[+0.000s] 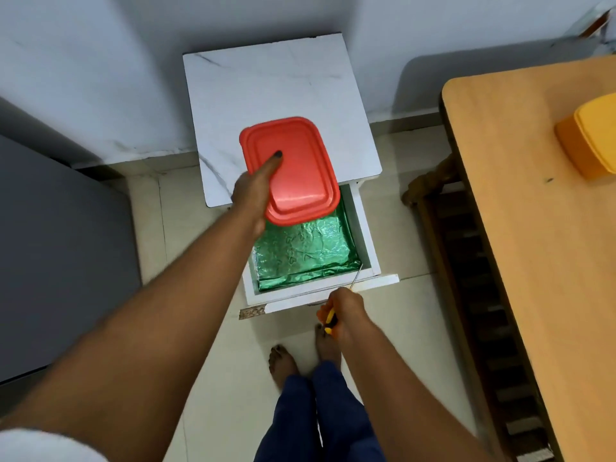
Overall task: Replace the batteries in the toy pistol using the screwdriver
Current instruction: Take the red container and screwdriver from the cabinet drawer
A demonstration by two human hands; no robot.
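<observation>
Yellow-black screwdriver (336, 306), shaft toward drawer

Home: bedside cabinet (273, 91), wooden table (533, 228).

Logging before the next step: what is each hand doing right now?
Left hand: grips the red lidded container over the open drawer, thumb on the lid.
Right hand: grips the yellow-handled screwdriver.

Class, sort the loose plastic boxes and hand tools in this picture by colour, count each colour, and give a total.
Red: 1, the box held by the left hand.
Yellow: 2, the box on the table and the screwdriver in the right hand.
Total: 3
</observation>
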